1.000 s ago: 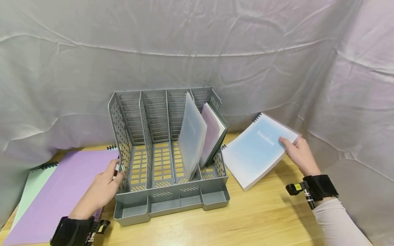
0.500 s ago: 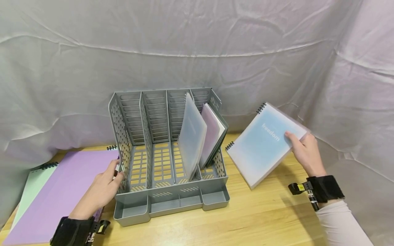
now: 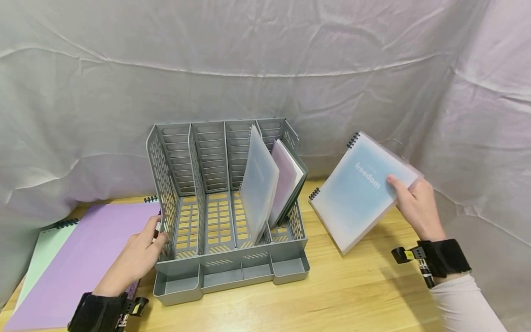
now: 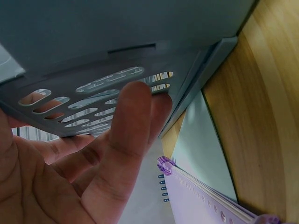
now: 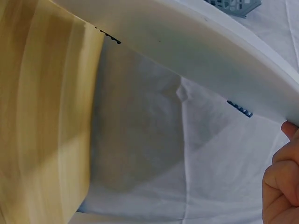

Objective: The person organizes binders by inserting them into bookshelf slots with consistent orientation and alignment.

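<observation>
A blue spiral-bound notebook [image 3: 362, 193] with "freedom" on its cover is tilted up at the right of the head view, its lower corner near the tabletop. My right hand [image 3: 416, 207] pinches its right edge, thumb on the cover. In the right wrist view the notebook [image 5: 201, 60] shows its underside, and curled fingers [image 5: 285, 182] hold its edge. At the left, my left hand [image 3: 138, 251] grips the front edge of the side wall of a grey desktop file organizer [image 3: 232, 258]. Fingers [image 4: 126, 135] lie against the slotted outer wall; skin also shows through the slots.
In the organizer's right slots stand a pale blue notebook [image 3: 258, 184], a purple one [image 3: 284, 180] and a dark green one [image 3: 302, 177]. Left of it lie a large purple notebook [image 3: 89, 258] and a mint green one [image 3: 45, 251]. Grey cloth [image 3: 265, 69] hangs behind the wooden table [image 3: 332, 295].
My right hand has lifted the blue notebook and drawn it right, away from the organizer, tilting it more upright. My left hand and the organizer have stayed put.
</observation>
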A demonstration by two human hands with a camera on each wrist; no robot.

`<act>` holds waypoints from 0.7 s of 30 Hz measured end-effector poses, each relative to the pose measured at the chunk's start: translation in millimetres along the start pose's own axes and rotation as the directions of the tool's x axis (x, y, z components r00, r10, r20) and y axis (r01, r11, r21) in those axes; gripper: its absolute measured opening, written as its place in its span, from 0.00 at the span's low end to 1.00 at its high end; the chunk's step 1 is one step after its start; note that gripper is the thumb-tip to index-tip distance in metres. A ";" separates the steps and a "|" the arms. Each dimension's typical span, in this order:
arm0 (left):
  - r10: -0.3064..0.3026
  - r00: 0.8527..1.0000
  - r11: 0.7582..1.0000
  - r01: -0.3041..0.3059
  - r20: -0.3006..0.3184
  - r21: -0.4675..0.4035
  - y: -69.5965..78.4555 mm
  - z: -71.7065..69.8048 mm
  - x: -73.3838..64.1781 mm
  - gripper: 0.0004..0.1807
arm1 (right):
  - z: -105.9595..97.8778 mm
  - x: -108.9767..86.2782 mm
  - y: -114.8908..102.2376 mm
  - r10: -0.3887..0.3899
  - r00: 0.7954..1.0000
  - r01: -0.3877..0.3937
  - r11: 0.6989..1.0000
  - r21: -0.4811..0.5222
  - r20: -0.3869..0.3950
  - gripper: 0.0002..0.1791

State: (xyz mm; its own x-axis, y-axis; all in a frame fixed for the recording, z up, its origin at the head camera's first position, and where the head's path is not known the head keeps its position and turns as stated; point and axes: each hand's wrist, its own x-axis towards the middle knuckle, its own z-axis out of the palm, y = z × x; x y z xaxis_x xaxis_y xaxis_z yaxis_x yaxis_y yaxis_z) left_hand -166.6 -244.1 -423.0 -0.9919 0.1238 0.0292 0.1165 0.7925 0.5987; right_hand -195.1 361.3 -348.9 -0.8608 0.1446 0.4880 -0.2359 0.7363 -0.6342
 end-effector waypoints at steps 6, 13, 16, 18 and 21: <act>0.001 1.000 1.000 -0.001 0.001 0.002 0.0 0.1 0.4 0.30 | -6.7 -1.9 -11.0 -0.016 1.000 0.016 1.000 0.015 -0.009 0.21; -0.003 1.000 1.000 0.003 0.003 -0.003 -1.1 0.6 0.8 0.30 | -12.8 -3.2 -19.1 -0.037 0.999 0.038 0.998 0.046 -0.034 0.20; -0.008 1.000 1.000 0.008 0.007 -0.004 -1.3 0.6 0.4 0.30 | -16.3 -2.6 -19.6 -0.026 0.999 0.029 0.997 0.076 -0.046 0.16; -0.006 1.000 1.000 0.006 0.008 -0.001 -1.4 0.5 0.5 0.31 | -19.0 -2.7 -19.7 -0.016 0.998 0.021 0.995 0.093 -0.057 0.13; -0.003 1.000 1.000 0.002 0.008 0.003 -1.6 0.4 0.7 0.31 | -23.4 -3.2 -20.3 -0.005 0.998 0.013 0.994 0.112 -0.068 0.11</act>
State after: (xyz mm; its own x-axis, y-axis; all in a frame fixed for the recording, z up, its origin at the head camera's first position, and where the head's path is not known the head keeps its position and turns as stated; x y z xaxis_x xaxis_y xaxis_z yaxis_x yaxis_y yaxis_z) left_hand -167.4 -245.1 -424.3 -0.9917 0.1265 0.0214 0.1142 0.7948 0.5961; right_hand -177.0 361.4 -323.6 -0.8267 0.1856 0.5312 -0.2962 0.6592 -0.6912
